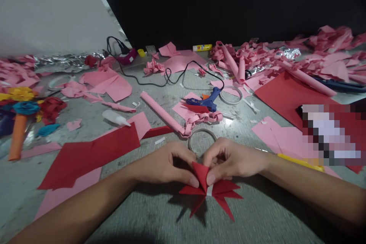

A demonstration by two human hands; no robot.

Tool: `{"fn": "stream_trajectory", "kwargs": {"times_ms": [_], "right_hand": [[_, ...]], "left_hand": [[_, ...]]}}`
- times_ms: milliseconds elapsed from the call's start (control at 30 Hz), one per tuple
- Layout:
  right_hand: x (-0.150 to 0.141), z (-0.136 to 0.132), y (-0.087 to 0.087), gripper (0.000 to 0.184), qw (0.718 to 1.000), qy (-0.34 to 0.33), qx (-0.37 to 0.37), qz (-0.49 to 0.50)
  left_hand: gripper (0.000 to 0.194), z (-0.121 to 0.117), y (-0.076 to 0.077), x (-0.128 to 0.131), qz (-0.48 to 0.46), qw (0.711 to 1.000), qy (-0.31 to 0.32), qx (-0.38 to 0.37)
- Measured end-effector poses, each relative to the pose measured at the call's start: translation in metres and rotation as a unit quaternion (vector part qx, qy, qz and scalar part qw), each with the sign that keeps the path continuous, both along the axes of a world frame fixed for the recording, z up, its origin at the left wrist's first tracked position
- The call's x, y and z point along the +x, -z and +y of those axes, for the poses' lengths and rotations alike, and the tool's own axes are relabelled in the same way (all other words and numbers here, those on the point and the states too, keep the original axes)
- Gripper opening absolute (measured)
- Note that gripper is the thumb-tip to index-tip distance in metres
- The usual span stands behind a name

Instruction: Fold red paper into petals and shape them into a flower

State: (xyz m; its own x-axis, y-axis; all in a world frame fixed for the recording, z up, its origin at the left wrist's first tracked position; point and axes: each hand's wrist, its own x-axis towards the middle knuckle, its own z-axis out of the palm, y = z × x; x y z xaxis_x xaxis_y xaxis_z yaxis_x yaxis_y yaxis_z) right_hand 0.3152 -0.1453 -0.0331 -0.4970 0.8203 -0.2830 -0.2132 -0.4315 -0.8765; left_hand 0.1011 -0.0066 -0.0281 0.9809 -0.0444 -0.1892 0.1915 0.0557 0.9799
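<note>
A red folded paper flower (221, 188) with several pointed petals is pinched between my two hands, low in the middle of the view. My left hand (168, 164) grips the left side of its upright petal, thumb in front. My right hand (228, 160) presses that petal from the right, its thumb beside a small white strip (209, 190) near the flower's centre. The curled fingers behind the petal are partly hidden. Just beyond my hands lies a roll of tape (202, 131), its near side covered by them.
A blue glue gun (204, 101) with a black cord lies farther back. A white glue bottle (114, 118), red paper (94, 156), a rolled pink tube (161, 112) and a pink paper chain (200, 119) surround the work. Yellow-handled scissors (300, 162) rest under my right forearm's far side.
</note>
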Motion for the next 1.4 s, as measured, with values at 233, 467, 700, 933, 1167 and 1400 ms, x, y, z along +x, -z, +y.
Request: {"fn": "stream_trajectory", "kwargs": {"times_ms": [233,467,700,933,1167,1400], "right_hand": [[0.004,-0.002,0.008,0.028,0.999,-0.033,0.001,-0.003],[0.007,0.005,-0.002,0.022,0.995,0.09,0.045,0.02],[0.012,0.006,-0.007,0.021,0.996,0.076,0.043,0.016],[0.01,0.009,-0.007,0.015,0.999,0.001,0.052,0.008],[0.005,0.006,-0.009,0.02,0.999,-0.009,0.051,0.003],[0.008,0.005,-0.005,0.025,0.997,-0.034,0.069,0.017]], "left_hand": [[0.028,-0.005,-0.005,-0.003,0.094,0.988,0.023,-0.122],[0.025,0.003,0.0,0.0,-0.002,0.993,-0.098,-0.067],[0.021,0.0,0.002,-0.001,-0.001,0.986,-0.128,-0.107],[0.017,-0.002,0.002,-0.001,-0.03,0.989,-0.118,-0.078],[0.022,0.0,0.003,-0.002,-0.002,0.997,-0.075,-0.017],[0.025,0.0,-0.001,0.0,0.003,0.998,-0.055,0.028]]}}
